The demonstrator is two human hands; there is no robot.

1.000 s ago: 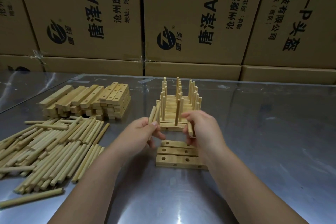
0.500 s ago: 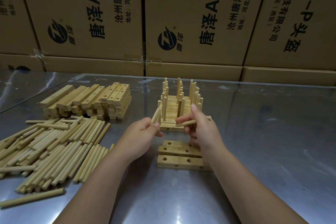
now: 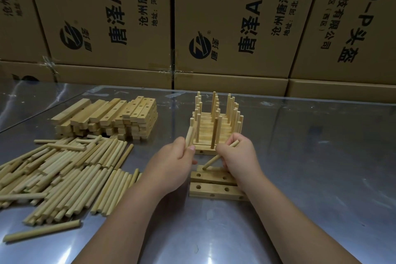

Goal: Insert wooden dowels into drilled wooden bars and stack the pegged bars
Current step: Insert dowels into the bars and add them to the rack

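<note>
We logged the slanted dowel [image 3: 212, 162] pinched in the right hand [image 3: 240, 156], fingers curled round its upper part, top end poking out past the knuckles. Its lower tip sat at the left end of the rearmost of three drilled bars [image 3: 214, 189], which lay flat side by side on the tabletop [image 3: 310, 178] right in front of the person. Whether the tip was already in a hole, we couldn't tell. The left hand [image 3: 173, 163] was clamped on a spare dowel [image 3: 189, 136], held near upright just left of the bars; it might have been more than one, unclear.

Just behind both hands stood the pegged stack [image 3: 214, 128], bars layered with dowels upright in three rows. To the left we noted a spread of loose dowels [image 3: 64, 173], with a bar pile [image 3: 111, 118] behind it. A lone dowel [image 3: 42, 230] lay nearer the front edge. Printed cardboard boxes [image 3: 235, 17] lined the back.
</note>
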